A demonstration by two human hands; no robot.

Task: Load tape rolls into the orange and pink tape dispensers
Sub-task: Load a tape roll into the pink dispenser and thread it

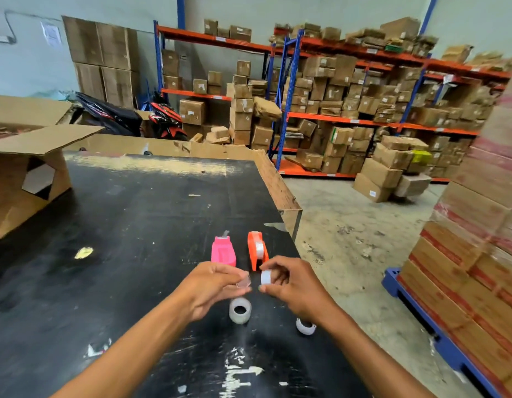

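Note:
A pink tape dispenser [222, 251] lies on the black table [134, 225], with nothing visible inside it. Just right of it stands an orange tape dispenser [257, 248] with a clear tape roll in it. My right hand [292, 285] pinches a small clear tape roll [266, 277] above the table, in front of the orange dispenser. My left hand [214, 285] pinches the loose end of tape [244, 281] pulled from that roll. Below my hands a larger clear tape roll [240, 310] stands on the table. Another roll [305, 326] lies partly hidden under my right wrist.
An open cardboard box [25, 173] sits at the table's left. The table's right edge [289, 208] is close to the dispensers. Stacked cartons on a blue pallet [464, 282] stand to the right. Shelves of boxes [335, 110] line the back.

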